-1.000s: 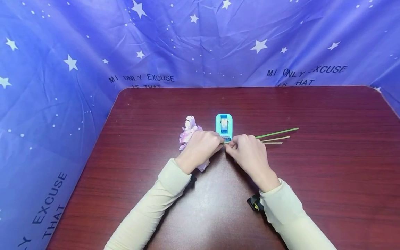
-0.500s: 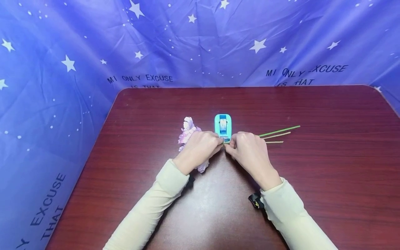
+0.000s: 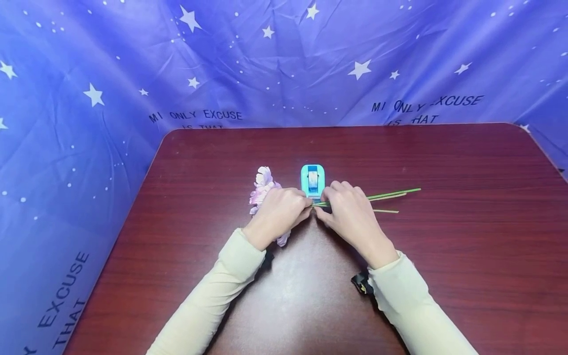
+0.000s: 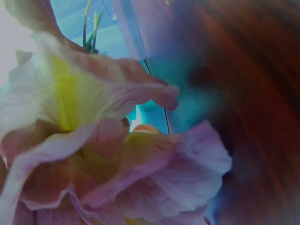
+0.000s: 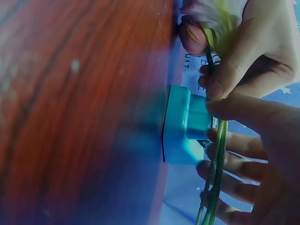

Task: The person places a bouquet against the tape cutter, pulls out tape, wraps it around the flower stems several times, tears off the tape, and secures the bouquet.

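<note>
A bunch of artificial flowers (image 3: 263,185) with pale pink-purple petals lies sideways in the head view, its green stems (image 3: 395,191) fanning out to the right. My left hand (image 3: 281,212) pinches the stems just below the blooms. Close beside it, my right hand (image 3: 350,212) has its thumb across the stems and its fingers behind them, as the right wrist view shows. A turquoise tape dispenser (image 5: 178,126) stands directly beyond both hands, its cutter end right at the stems. Petals (image 4: 108,159) fill much of the left wrist view and hide the left fingers.
The dark red wooden table (image 3: 199,167) carries everything. Behind and to the left hangs a blue-purple cloth (image 3: 284,64) with white stars and black lettering. A black wrist mount (image 3: 361,283) sits under the right cuff.
The right hand's fingers have shifted and spread a little along the stems. The free stem ends have swung slightly, two drawing closer together. The left hand keeps its grip; the view shifted slightly.
</note>
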Demonstrator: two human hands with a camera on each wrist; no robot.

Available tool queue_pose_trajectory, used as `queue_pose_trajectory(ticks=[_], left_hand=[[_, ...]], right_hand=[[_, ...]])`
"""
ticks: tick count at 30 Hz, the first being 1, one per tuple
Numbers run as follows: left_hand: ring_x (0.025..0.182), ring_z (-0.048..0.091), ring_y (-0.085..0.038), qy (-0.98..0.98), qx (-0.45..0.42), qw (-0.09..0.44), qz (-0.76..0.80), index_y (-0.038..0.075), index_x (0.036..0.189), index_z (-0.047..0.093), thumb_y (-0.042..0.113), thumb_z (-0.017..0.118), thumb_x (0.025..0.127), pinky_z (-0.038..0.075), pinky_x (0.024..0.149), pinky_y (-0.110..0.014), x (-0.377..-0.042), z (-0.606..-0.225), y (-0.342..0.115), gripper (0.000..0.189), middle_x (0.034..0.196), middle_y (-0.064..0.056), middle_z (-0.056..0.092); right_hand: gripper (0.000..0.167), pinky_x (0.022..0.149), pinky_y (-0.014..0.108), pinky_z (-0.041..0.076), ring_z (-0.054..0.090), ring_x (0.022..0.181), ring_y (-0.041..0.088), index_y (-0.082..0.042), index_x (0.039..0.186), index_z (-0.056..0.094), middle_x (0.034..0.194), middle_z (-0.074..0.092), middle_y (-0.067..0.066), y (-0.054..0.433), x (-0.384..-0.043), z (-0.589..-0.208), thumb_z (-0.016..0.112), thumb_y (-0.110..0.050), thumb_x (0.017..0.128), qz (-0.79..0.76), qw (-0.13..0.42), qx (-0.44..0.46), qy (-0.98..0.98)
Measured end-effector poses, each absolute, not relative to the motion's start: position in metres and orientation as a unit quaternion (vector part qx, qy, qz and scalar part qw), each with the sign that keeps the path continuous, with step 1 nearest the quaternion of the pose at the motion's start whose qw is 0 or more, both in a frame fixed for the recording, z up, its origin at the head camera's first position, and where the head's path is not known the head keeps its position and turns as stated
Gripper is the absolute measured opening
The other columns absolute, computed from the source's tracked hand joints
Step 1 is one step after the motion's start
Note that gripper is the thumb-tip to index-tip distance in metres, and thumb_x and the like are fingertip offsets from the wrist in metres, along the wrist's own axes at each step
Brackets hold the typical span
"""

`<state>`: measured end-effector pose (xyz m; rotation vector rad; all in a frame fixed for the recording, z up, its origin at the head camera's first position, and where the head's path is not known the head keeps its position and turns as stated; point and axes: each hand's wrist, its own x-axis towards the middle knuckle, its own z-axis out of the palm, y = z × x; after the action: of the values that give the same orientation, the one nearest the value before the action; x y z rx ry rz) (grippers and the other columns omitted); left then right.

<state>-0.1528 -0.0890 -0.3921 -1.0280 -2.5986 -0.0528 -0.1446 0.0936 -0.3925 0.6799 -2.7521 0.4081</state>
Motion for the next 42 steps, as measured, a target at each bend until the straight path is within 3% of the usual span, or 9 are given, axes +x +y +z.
queue_pose_trajectory(ticks=[8, 22, 42], left_hand=[[0.059, 0.062, -0.013, -0.909, -0.372, 0.184, -0.027, 0.019, 0.073, 0.07, 0.019, 0.071, 0.086, 0.049, 0.052, -0.03, -0.1527, -0.3951, -0.0884, 0.013, 0.066, 0.007, 0.064], [0.06, 0.061, -0.012, -0.911, -0.373, 0.17, -0.042, 0.019, 0.075, 0.07, 0.02, 0.07, 0.088, 0.05, 0.054, -0.029, -0.1473, -0.3971, -0.088, 0.012, 0.068, 0.007, 0.064], [0.064, 0.064, -0.013, -0.912, -0.371, 0.168, -0.053, 0.019, 0.079, 0.071, 0.02, 0.071, 0.088, 0.051, 0.055, -0.03, -0.1515, -0.3938, -0.0886, 0.009, 0.073, 0.007, 0.069]], right_hand=[[0.02, 0.066, 0.044, 0.049, 0.062, 0.071, 0.029, -0.006, 0.087, 0.076, 0.071, 0.06, 0.004, 0.0938, -0.1448, -0.3941, 0.075, -0.026, 0.083, 0.134, 0.102, 0.24, -0.956], [0.009, 0.061, 0.044, 0.049, 0.061, 0.07, 0.026, -0.011, 0.086, 0.074, 0.073, 0.065, 0.003, 0.0974, -0.1431, -0.3955, 0.074, -0.02, 0.085, 0.164, 0.06, 0.247, -0.953], [0.012, 0.058, 0.039, 0.048, 0.057, 0.064, 0.017, -0.01, 0.094, 0.075, 0.079, 0.066, 0.0, 0.1004, -0.1479, -0.3895, 0.072, -0.021, 0.089, 0.207, 0.013, 0.23, -0.951]])
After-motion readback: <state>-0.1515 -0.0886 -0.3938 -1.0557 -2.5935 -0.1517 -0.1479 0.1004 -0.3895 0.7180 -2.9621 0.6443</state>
